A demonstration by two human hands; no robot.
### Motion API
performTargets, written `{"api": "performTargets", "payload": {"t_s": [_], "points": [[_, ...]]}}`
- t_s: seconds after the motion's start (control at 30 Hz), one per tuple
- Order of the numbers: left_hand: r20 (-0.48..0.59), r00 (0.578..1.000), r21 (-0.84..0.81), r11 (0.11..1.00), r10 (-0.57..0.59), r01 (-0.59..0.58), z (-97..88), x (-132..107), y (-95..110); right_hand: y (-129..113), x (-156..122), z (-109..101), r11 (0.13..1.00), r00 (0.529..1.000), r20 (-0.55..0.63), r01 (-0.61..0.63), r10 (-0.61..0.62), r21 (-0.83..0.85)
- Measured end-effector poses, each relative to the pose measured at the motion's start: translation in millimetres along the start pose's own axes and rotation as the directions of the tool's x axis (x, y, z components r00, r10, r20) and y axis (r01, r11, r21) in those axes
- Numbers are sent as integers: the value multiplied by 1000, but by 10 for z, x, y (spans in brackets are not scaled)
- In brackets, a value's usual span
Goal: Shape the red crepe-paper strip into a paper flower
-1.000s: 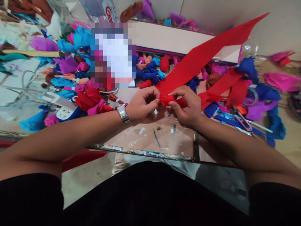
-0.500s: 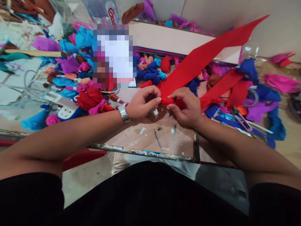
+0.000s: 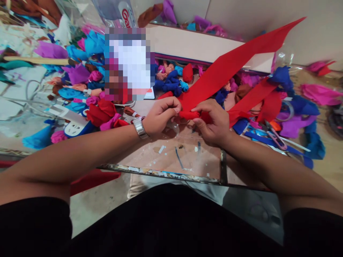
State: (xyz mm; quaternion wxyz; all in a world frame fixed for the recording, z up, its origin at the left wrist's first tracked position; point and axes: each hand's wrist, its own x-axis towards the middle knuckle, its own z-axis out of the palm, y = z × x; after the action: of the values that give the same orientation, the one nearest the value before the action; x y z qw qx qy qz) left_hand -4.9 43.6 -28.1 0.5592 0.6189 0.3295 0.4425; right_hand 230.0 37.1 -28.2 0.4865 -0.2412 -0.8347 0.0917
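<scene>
Our left hand [image 3: 160, 116] and right hand [image 3: 213, 121] pinch the rolled end of the red crepe strip [image 3: 230, 66], just beside the scissors [image 3: 274, 135].

Red letters "Ga", the rest cut off, show on the clear plastic bottle [image 3: 115, 10] label.

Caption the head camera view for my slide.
Left hand and right hand pinch the rolled end of a red paper strip over a table littered with paper buds.
</scene>
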Motion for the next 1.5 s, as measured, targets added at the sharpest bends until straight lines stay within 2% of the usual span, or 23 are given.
{"api": "performTargets", "payload": {"t_s": [0.13,0.27,0.37,0.53,0.77,0.97,1.2,1.37,1.5], "points": [[-8,1000,-16,1000,-14,14,0,7,8,18,-20,5,1000,1000,8,-2,2,20],[33,999,65,997,31,-33,12,-15,14,-1,-22,8,1000,999,49,-18,17,23],[10,1000,96,995,30,-30,17,-20,7,-31,-13,5,1000,998,55,-18,18,11],[-30,1000,66,998,0,2,23,-8,3,-28,-23,12,1000,999,34,-11,11,8],[19,999,75,997,31,-32,28,-12,16,-21,-22,11,1000,998,58,-18,17,7],[-4,999,94,995,33,-33,22,-10,-9,-20,-16,6,1000,997,78,28,-28,-7],[-5,999,81,996,33,-33,31,-6,-7,-14,-28,7,1000,996,90,-20,21,-11],[-28,999,82,997,15,-13,23,12,-16,-33,-15,7,1000,998,51,29,-29,-1],[26,999,139,990,21,-25,5,9,0,-28,-17,10,999,996,80,37,-36,-7]]}}
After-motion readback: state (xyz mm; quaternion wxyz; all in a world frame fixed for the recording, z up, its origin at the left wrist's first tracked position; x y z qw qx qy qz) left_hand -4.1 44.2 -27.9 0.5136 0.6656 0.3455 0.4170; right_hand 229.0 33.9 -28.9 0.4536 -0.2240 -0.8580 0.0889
